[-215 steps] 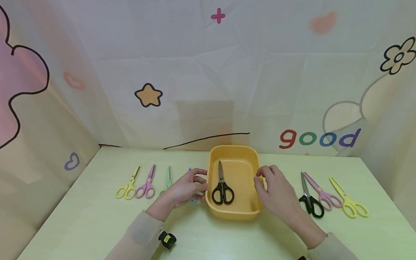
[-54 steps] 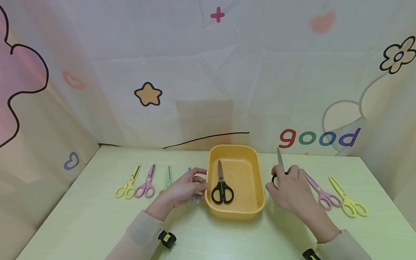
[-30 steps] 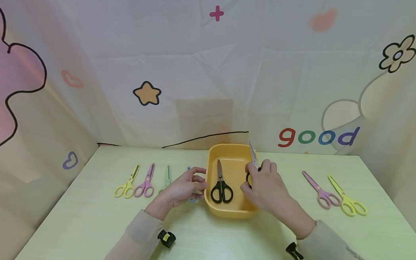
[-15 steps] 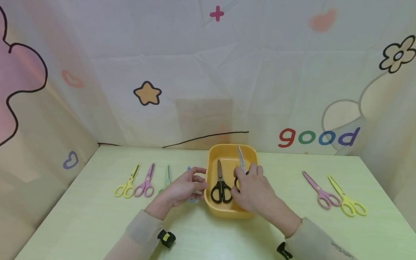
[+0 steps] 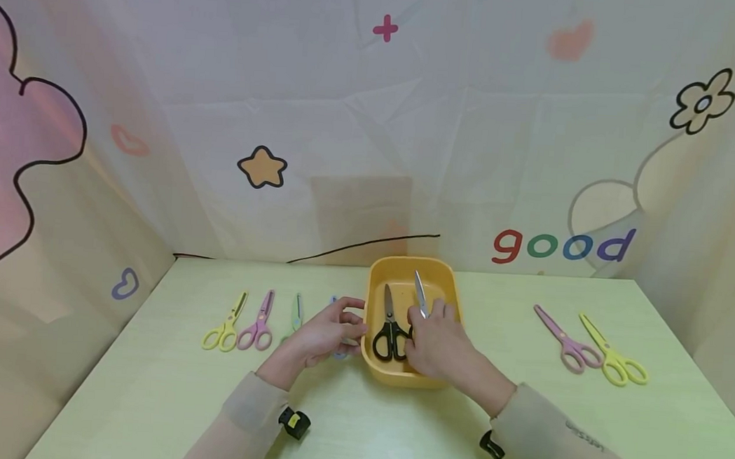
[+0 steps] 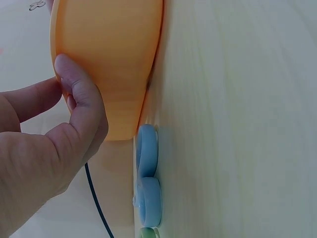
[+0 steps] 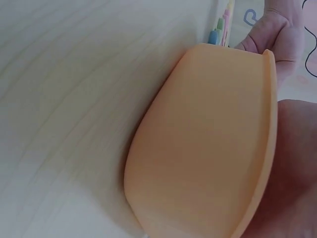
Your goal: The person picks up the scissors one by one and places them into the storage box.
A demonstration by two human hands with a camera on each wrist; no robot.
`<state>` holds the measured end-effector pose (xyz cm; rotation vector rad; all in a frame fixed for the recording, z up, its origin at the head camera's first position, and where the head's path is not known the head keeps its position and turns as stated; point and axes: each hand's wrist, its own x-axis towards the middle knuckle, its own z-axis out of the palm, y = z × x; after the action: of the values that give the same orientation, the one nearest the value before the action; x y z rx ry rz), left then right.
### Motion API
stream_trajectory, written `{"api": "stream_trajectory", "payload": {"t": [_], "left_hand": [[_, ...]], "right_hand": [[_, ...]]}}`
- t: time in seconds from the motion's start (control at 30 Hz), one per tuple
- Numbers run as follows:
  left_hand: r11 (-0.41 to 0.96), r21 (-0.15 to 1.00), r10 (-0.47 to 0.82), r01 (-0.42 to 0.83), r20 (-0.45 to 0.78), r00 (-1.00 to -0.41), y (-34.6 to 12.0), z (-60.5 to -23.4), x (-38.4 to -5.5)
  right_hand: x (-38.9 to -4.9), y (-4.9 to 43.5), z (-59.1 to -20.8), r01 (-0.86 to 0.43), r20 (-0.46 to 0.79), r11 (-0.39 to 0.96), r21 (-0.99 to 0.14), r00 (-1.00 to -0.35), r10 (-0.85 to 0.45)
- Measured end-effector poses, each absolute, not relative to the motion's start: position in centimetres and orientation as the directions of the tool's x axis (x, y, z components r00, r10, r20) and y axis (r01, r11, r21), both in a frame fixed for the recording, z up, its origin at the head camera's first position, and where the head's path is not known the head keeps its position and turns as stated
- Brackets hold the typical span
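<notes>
In the head view my right hand (image 5: pixel 441 343) is inside the yellow tray (image 5: pixel 409 381), gripping a pair of black-handled scissors (image 5: pixel 422 293). Its blades point to the back; the fingers hide most of the handles. Another pair of black-handled scissors (image 5: pixel 390 333) lies to its left in the tray. My left hand (image 5: pixel 329 332) holds the tray's left rim between thumb and finger, as the left wrist view shows with the hand (image 6: pixel 74 124) at the tray edge (image 6: pixel 114 74). In the right wrist view the tray wall (image 7: pixel 203 139) hides the fingers and the scissors.
Left of the tray lie yellow scissors (image 5: pixel 225 329), pink scissors (image 5: pixel 259 328), green scissors (image 5: pixel 298 309) and blue scissors (image 6: pixel 147 198), partly behind my left hand. On the right are pink scissors (image 5: pixel 568 342) and yellow scissors (image 5: pixel 614 353). A printed curtain (image 5: pixel 372 152) hangs behind the table (image 5: pixel 354 439).
My right hand has taken the black-handled scissors from the right group and carried them left, down into the tray. The left hand stays at the rim.
</notes>
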<state>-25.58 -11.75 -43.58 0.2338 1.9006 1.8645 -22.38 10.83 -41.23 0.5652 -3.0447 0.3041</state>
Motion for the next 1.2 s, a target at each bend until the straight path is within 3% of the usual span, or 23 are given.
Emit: {"api": "stream_trajectory", "payload": {"t": [0.3,1.2], "left_hand": [[0.060,0.978,0.436,-0.197,-0.204,-0.876,-11.7,-43.6,-25.5],[0.066,0.980,0.443,-0.190,-0.199,-0.874,-11.8,-43.8,-25.6]], "right_hand": [[-22.6,10.7,-41.9,-0.349,0.015,0.924,-0.154,-0.936,-0.351],[-23.5,10.8,-41.7,-0.333,-0.183,0.919,-0.213,-0.910,-0.372]]}}
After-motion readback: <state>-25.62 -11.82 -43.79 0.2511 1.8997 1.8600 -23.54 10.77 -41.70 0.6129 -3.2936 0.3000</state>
